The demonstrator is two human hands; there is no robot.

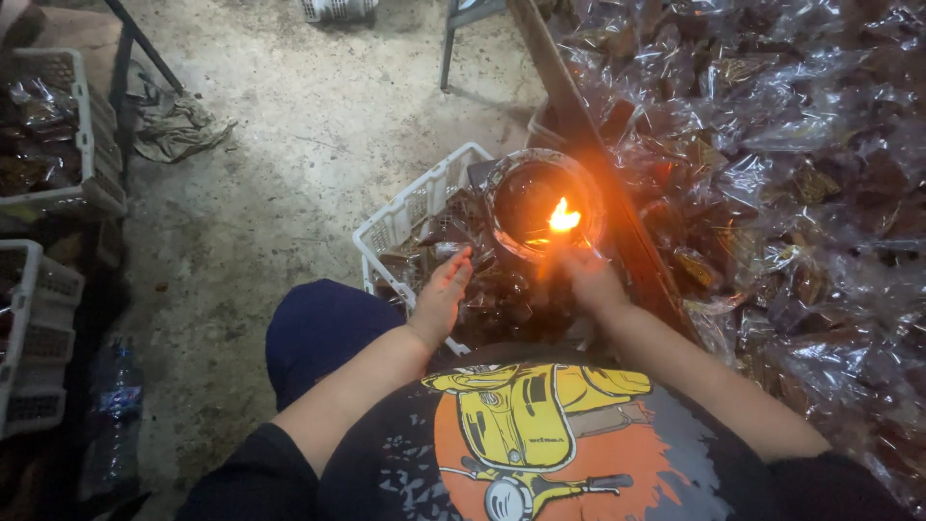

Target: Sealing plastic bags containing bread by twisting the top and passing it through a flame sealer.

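A round metal tin (540, 203) with a burning flame (563, 216) inside sits on top of a white plastic crate (405, 217) filled with clear plastic packets of dark food. My left hand (442, 294) is open, fingers together, hovering over the packets just left of the tin. My right hand (590, 278) is just below the flame with its fingers pinched on the edge of a clear plastic packet (569, 253) held at the fire. The glare hides the fingertips.
A large heap of clear packets (791, 193) covers the right side behind a slanted wooden plank (588, 145). White crates (58, 125) stand at the left. A plastic bottle (116, 405) lies on the concrete floor. Chair legs show at the top.
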